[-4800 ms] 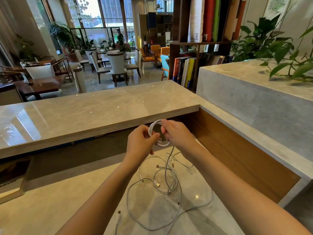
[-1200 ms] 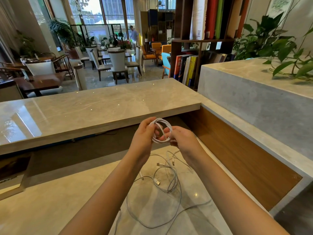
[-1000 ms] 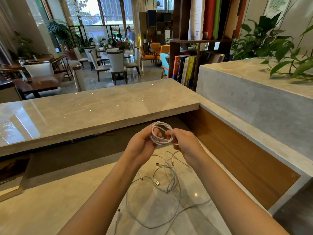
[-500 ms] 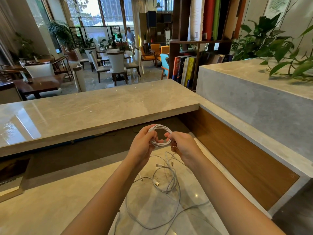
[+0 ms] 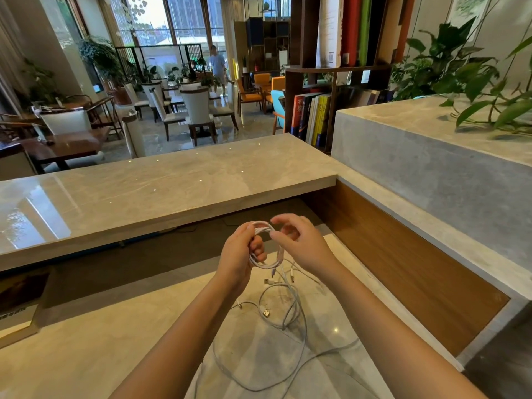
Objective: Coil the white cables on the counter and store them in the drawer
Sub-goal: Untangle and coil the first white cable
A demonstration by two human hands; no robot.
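A small coil of white cable point(image 5: 263, 264) hangs in the air above the lower counter, gripped by my left hand point(image 5: 240, 251) around its left side. My right hand point(image 5: 299, 243) is at the coil's top right, thumb and forefinger pinching the strand there. A short free end with a plug dangles below the coil. Under my hands, several loose white cables point(image 5: 283, 318) lie tangled on the marble counter point(image 5: 86, 355), with a USB plug point(image 5: 266, 313) showing. No drawer is in view.
A raised marble ledge point(image 5: 161, 191) runs across in front of me, a wood-faced side wall point(image 5: 403, 272) stands at the right with a stone block and plants above. A brown box point(image 5: 17, 306) sits at the far left. Dining tables, chairs and a distant person lie beyond.
The coil has grown by several turns and most of the cable's slack has been taken up from the counter. My right hand has shifted to the coil's top right; the coil now hangs lower.
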